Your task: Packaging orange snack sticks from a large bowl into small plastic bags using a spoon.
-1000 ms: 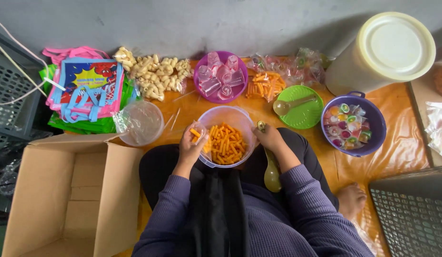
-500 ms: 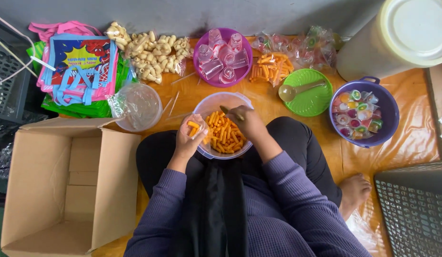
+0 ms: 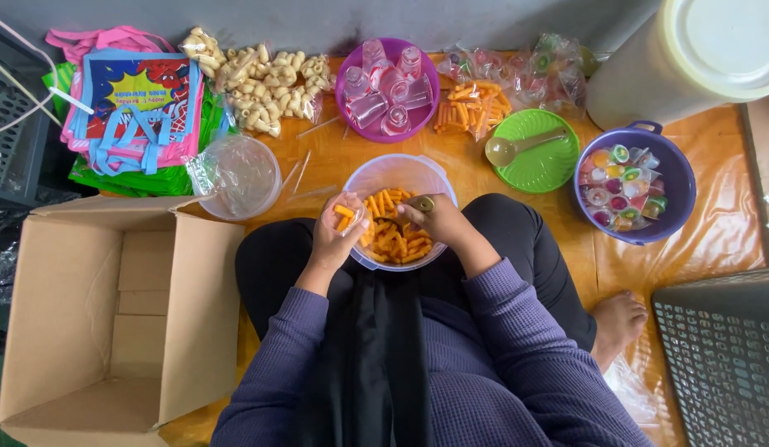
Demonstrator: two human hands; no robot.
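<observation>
Centre frame: left hand (image 3: 336,236) grasps a small clear cup (image 3: 348,217) of orange snack sticks (image 3: 394,233); right hand (image 3: 438,222) clenches what appears a scoop over the clear bowl (image 3: 398,173). A tilted cup could spill sticks.

Clear, glossy plastic bowl (image 3: 398,178) of matt, rough orange snack sticks (image 3: 394,232), set on a shiny orange plastic sheet (image 3: 715,240); the left hand (image 3: 339,236) holds a small clear plastic cup (image 3: 349,213) and the right hand (image 3: 434,222) a smooth spoon (image 3: 421,204) with a dull metallic sheen. Left of the bowl, a matt brown cardboard box (image 3: 111,314) and a thin, crinkled clear plastic bag (image 3: 235,175); right of it, a smooth green plastic plate (image 3: 550,161) and a purple plastic bowl (image 3: 670,178). Below the bowl, ribbed knit purple sleeves (image 3: 517,348) and matt black cloth (image 3: 376,356).
</observation>
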